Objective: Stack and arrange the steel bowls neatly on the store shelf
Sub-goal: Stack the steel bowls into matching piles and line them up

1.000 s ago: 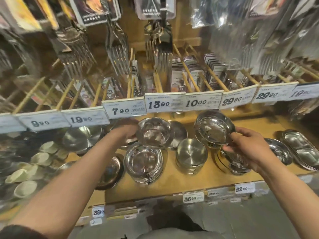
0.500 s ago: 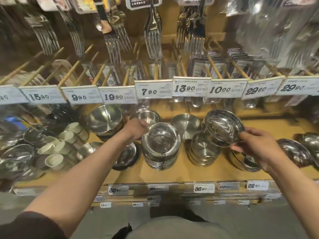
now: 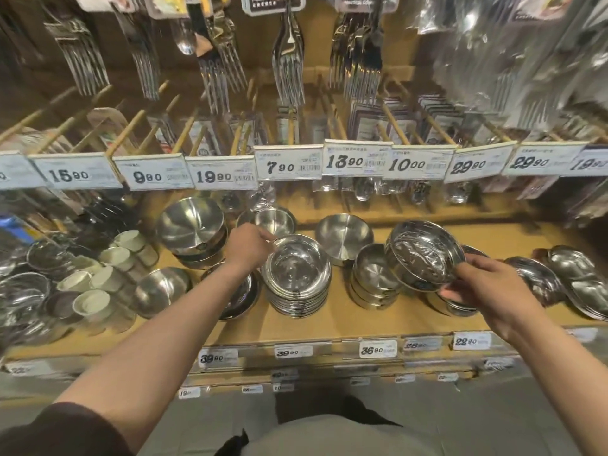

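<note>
2 hands are working at the shelf point(image 3: 329, 327) at once. Left hand point(image 3: 248, 246) is reaching over the middle stack point(image 3: 297, 284), fingertips pinching the far-left rim of its top bowl point(image 3: 296, 266); this bowl is sitting nested on the pile, near the middle of the shelf and closer to its front edge than to its back.

Right hand point(image 3: 487, 284) is gripping a loose bowl point(image 3: 424, 255) by its near rim, thumb on top, fingers curled beneath. The bowl is tilting, mouth toward the camera, and is hovering above the shorter piles toward the shelf's right end, touching none that I can see.

Judgement on technique: the left hand should be centring the top bowl so rims line up before letting go. The right-hand bowl needs levelling first, then lowering straight down onto a pile of matching diameter; which pile matches I cannot tell. Setting it down tilted is risking a lopsided seat or a clattering slide.

Both forearms are extending forward, wrists roughly level.
</note>
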Available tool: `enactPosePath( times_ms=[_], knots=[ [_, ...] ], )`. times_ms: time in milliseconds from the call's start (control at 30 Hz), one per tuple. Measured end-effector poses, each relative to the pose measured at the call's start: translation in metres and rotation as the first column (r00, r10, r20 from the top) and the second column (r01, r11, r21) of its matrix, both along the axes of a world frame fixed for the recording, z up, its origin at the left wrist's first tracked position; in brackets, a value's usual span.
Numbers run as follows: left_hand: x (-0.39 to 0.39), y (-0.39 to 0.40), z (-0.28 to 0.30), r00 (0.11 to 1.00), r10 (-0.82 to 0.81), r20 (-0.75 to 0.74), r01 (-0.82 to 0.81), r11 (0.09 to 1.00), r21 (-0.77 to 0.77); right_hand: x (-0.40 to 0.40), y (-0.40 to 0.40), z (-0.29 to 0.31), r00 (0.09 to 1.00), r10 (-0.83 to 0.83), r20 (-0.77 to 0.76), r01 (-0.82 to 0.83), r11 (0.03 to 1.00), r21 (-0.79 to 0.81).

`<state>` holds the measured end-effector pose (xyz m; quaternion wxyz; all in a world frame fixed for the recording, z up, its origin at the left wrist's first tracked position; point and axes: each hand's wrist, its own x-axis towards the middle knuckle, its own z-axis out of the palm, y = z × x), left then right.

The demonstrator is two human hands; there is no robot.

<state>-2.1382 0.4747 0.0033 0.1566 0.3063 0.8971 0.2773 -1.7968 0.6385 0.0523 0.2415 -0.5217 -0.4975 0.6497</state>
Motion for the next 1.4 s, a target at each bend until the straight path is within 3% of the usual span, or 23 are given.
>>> enactPosePath(
  times_ms=[233, 433, 567, 767, 967, 1100, 1267, 1400],
  knots=[
    [0.001, -0.006, 0.001, 0.999, 0.005, -0.045, -0.008, 0.999, -0.053, 0.009, 0.006, 0.001, 1.0, 0.014, -0.001, -0.014, 1.0, -0.016],
    [0.041, 0.015, 0.038, 0.993, 0.028, -0.11, -0.019, 0.997, 0.076, 0.025, 0.029, -0.001, 1.0, 0.011, -0.006, -0.011, 1.0, -0.013],
    [0.1, 0.05, 0.052, 0.997, -0.081, -0.01, 0.082, 0.976, 0.203, 0.053, 0.052, -0.001, 1.0, 0.0, -0.028, -0.001, 1.0, -0.028],
    [0.185, 0.122, 0.049, 0.956, -0.287, 0.066, 0.266, 0.938, 0.223, 0.13, 0.107, -0.009, 0.998, -0.054, 0.021, 0.053, 0.998, 0.013],
    [0.258, 0.183, 0.033, 0.943, -0.277, 0.186, 0.237, 0.948, 0.211, 0.204, 0.169, -0.021, 0.986, -0.135, 0.098, 0.129, 0.99, 0.065],
    [0.291, 0.201, 0.024, 0.915, -0.187, 0.356, 0.076, 0.95, 0.304, 0.215, 0.194, -0.03, 0.994, -0.016, 0.109, 0.009, 0.998, 0.058],
    [0.308, 0.208, 0.021, 0.798, -0.078, 0.597, -0.078, 0.97, 0.23, 0.176, 0.196, -0.031, 0.965, 0.234, 0.121, -0.242, 0.968, 0.057],
    [0.313, 0.198, 0.016, 0.804, -0.004, 0.595, -0.176, 0.953, 0.245, 0.134, 0.188, -0.032, 0.92, 0.373, 0.119, -0.378, 0.925, 0.029]
  ],
)
